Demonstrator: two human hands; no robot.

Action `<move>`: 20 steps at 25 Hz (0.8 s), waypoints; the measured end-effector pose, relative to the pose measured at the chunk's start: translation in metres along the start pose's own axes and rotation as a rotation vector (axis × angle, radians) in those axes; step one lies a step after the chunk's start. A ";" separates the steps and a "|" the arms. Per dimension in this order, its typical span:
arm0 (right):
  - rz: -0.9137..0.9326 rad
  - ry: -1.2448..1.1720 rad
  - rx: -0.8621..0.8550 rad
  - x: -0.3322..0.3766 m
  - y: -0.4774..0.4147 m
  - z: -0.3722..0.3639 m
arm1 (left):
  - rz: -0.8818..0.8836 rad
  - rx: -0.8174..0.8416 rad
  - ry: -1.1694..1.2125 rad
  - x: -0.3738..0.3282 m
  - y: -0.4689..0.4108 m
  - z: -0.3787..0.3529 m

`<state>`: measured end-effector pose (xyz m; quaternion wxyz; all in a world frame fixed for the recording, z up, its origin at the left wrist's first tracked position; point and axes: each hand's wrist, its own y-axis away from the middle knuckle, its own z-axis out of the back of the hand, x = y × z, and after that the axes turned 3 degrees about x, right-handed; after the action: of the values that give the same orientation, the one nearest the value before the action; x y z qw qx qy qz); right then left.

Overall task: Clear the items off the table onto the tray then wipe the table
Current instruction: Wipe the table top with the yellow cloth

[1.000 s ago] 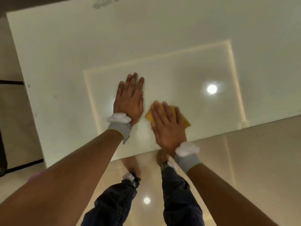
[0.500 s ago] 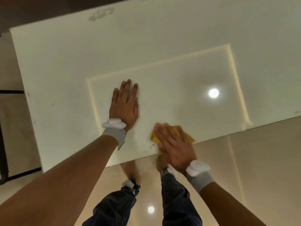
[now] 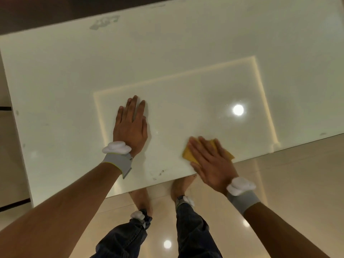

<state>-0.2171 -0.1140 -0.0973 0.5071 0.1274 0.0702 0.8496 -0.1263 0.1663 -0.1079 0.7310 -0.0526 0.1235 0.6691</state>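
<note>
A glossy white table [image 3: 55, 75] fills most of the view. My left hand [image 3: 131, 127] lies flat on it with straight fingers, a little left of centre. My right hand [image 3: 210, 161] presses a yellow cloth [image 3: 187, 155] flat against the table at its near edge, fingers straight and spread. Most of the cloth is hidden under the hand. A few dark crumbs or smears [image 3: 158, 174] lie on the table between my hands, close to the near edge. No tray is in view.
A grey smear [image 3: 104, 22] marks the table near its far edge. The table reflects a ceiling light [image 3: 238, 109]. Below the near edge are the shiny floor [image 3: 297, 183] and my legs [image 3: 193, 229].
My right hand has slid the cloth to the right and toward the near edge. My left hand has stayed flat in about the same place.
</note>
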 end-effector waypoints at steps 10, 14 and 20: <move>-0.009 -0.035 -0.010 0.025 -0.060 0.008 | -0.027 -0.020 0.081 -0.029 -0.077 -0.003; -0.424 -0.112 -0.063 -0.057 -0.052 0.015 | -0.047 -0.010 0.013 -0.023 -0.083 -0.009; -0.421 -0.136 -0.129 0.012 -0.151 0.028 | -0.066 -0.030 -0.010 -0.027 -0.084 -0.006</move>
<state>-0.0874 -0.0320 -0.1058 0.6838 0.1343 0.0064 0.7172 -0.0460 0.1307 -0.1148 0.7525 -0.0642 0.1082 0.6464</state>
